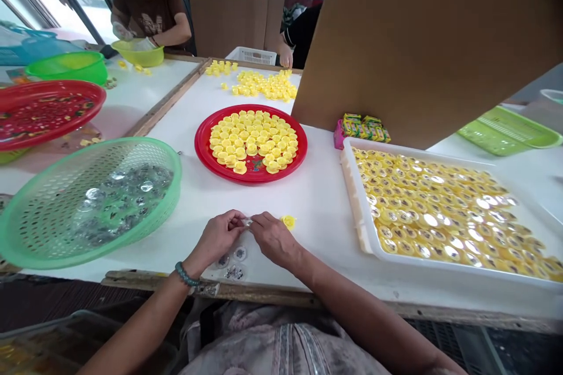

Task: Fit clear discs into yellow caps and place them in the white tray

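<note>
Fingers of my left hand point(223, 235) are pinched on one side of a small clear disc point(247, 222), and my right hand point(271, 237) pinches its other side. Both hands are close together above the white table near its front edge. A single yellow cup-shaped piece point(288, 222) lies just beyond my right hand. Below my left hand, several clear discs with dark prints point(240, 254) rest on the table. Ahead is a red round tray point(204, 158) bearing many yellow pieces point(250, 135).
On the left stands a green mesh basket point(39, 205) of clear discs, behind it a red tray point(53, 87). A white tray point(357, 211) of yellow pieces with discs is at right, near a cardboard sheet point(396, 47). Two people work across the table.
</note>
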A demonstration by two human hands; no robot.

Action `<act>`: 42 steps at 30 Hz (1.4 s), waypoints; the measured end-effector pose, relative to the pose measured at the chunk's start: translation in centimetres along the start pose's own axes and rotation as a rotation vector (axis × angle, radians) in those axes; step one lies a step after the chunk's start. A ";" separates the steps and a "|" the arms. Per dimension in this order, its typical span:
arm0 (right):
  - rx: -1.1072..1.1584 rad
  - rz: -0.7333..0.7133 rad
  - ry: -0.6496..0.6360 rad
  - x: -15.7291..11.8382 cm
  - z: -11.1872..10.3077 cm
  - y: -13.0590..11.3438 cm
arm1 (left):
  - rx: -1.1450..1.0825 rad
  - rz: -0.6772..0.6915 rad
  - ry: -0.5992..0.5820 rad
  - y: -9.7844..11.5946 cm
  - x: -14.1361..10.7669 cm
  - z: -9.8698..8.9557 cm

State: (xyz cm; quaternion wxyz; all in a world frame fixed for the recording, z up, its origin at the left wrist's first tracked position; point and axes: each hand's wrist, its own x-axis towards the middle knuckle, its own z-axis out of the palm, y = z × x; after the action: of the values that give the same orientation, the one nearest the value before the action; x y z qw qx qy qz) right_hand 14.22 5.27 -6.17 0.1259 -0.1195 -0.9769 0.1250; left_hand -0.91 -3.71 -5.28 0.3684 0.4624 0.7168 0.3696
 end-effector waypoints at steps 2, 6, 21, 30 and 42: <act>0.169 0.079 0.076 -0.4 -0.1 0.0 | -0.071 -0.008 0.004 0.1 0.1 0.3; 0.665 0.340 0.191 -1.4 -1.5 0.1 | -0.242 -0.029 0.000 1.8 0.0 0.8; 1.124 0.680 0.402 -6.4 -5.1 -0.3 | -0.919 -0.258 -0.081 6.8 -0.1 5.2; 0.522 0.168 0.023 -9.9 -8.6 -0.2 | -0.577 -0.306 -0.592 7.2 0.3 5.6; 0.330 0.507 0.352 -11.7 -6.4 2.7 | 0.532 0.641 -0.480 9.0 4.8 5.3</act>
State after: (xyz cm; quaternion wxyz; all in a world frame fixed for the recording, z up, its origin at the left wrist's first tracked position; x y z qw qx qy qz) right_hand 27.55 6.04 -3.41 0.2752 -0.3558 -0.8461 0.2860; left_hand 5.78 4.52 -0.76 0.2599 0.8106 0.5025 0.1512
